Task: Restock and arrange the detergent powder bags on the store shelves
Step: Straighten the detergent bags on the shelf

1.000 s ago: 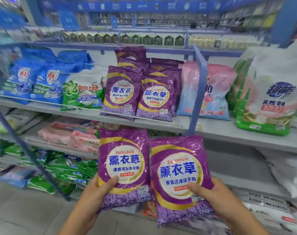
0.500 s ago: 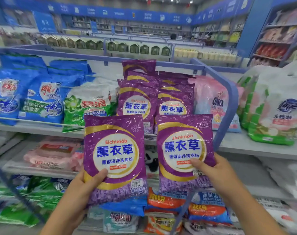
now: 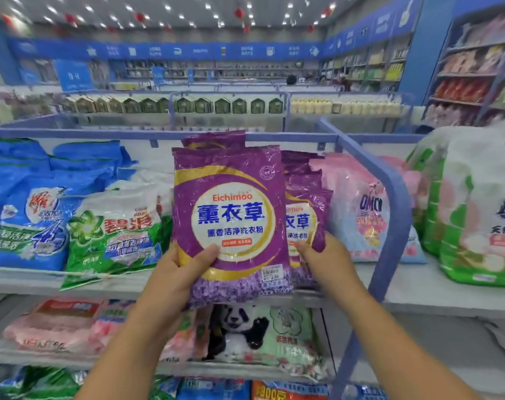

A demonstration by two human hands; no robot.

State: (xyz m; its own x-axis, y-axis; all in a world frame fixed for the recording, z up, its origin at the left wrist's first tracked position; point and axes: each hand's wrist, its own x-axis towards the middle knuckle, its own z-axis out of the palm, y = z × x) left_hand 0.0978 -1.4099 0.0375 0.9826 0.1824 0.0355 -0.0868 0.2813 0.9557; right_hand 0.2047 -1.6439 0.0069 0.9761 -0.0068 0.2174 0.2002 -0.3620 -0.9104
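Note:
My left hand [image 3: 185, 269] grips a purple lavender detergent bag [image 3: 231, 220] by its lower left corner, upright in front of the top shelf. Just behind and to its right, my right hand [image 3: 323, 261] holds a second purple bag [image 3: 306, 223] at its lower edge, close against the purple bags on the shelf. One more purple bag [image 3: 216, 139] of that stack peeks out above the front bag. The rest of the stack is hidden behind the held bags.
Blue bags [image 3: 26, 215] and a green-and-white bag [image 3: 115, 229] fill the shelf [image 3: 23, 277] to the left. Pink bags [image 3: 360, 209] lie right of the stack. A blue divider rail [image 3: 389, 192] separates them from big white-green bags [image 3: 476, 212]. Lower shelves hold more packs.
Both hands have risen and moved forward to the top shelf. The two purple bags, held side by side before, now overlap, the left one in front of the right one.

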